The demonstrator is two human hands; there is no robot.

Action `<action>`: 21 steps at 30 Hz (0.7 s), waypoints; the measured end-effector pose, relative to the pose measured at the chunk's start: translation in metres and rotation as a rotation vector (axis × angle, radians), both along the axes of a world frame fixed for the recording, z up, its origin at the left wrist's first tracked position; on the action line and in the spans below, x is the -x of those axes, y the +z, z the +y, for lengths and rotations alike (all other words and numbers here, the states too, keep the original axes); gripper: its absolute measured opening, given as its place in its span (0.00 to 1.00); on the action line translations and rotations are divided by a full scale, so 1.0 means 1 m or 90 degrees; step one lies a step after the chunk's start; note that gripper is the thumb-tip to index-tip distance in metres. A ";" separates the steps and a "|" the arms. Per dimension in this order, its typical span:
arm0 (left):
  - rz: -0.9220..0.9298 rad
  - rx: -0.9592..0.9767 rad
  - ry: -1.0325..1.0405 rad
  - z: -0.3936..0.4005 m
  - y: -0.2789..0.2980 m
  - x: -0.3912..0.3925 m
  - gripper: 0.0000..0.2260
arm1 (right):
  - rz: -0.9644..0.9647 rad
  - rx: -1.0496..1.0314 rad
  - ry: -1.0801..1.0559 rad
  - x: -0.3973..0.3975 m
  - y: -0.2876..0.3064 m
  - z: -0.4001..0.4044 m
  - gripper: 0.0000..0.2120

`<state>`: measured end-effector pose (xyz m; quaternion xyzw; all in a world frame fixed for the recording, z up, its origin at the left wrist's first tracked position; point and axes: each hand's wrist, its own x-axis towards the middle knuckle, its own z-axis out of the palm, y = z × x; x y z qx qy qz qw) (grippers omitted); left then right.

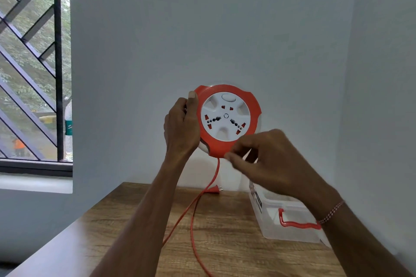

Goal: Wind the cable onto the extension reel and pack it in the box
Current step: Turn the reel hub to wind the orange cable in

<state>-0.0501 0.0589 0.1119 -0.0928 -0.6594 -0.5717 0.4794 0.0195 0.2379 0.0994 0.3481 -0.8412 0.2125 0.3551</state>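
The extension reel (227, 119), orange rim around a white socket face, is held up in the air in front of the grey wall, above the far edge of the desk (225, 243). The left hand (181, 127) grips its rim at 9 o'clock, thumb lying up along the orange edge, fingers wrapped behind and out of sight. The right hand (267, 159) is at the reel's 5 o'clock edge, fingers curled and pinched together at the rim; it is motion-blurred, so whether it pinches the rim or the cable there cannot be told.

The orange cable (195, 209) leaves the reel at 6 o'clock, hangs down to the desk, loops, and runs off the bottom of the frame. Its plug (215, 189) lies on the desk near the wall, below the reel.

The clear plastic box (279, 216) with a red handle (297, 222) sits on the desk at 4 o'clock from the reel, partly hidden by the right forearm. A dark label on its left wall is too blurred to read. The right wrist wears a red-and-white thread band (332, 212).

At the window (31, 63) on the left, a bottle (68, 119) is cut off by the wall edge; only "S" of its green label shows.
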 end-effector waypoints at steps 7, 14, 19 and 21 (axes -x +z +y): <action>0.012 0.087 -0.062 0.004 -0.001 -0.002 0.23 | 0.165 -0.034 -0.085 -0.002 0.014 0.016 0.15; 0.024 0.165 -0.101 0.010 -0.002 -0.003 0.18 | 0.146 -0.149 -0.142 -0.008 0.013 0.011 0.19; 0.034 0.213 -0.114 0.013 -0.002 -0.005 0.20 | 0.146 -0.233 -0.207 -0.011 0.014 0.009 0.21; 0.034 0.213 -0.107 0.013 -0.002 -0.005 0.21 | 0.150 -0.250 -0.223 -0.011 0.013 0.009 0.23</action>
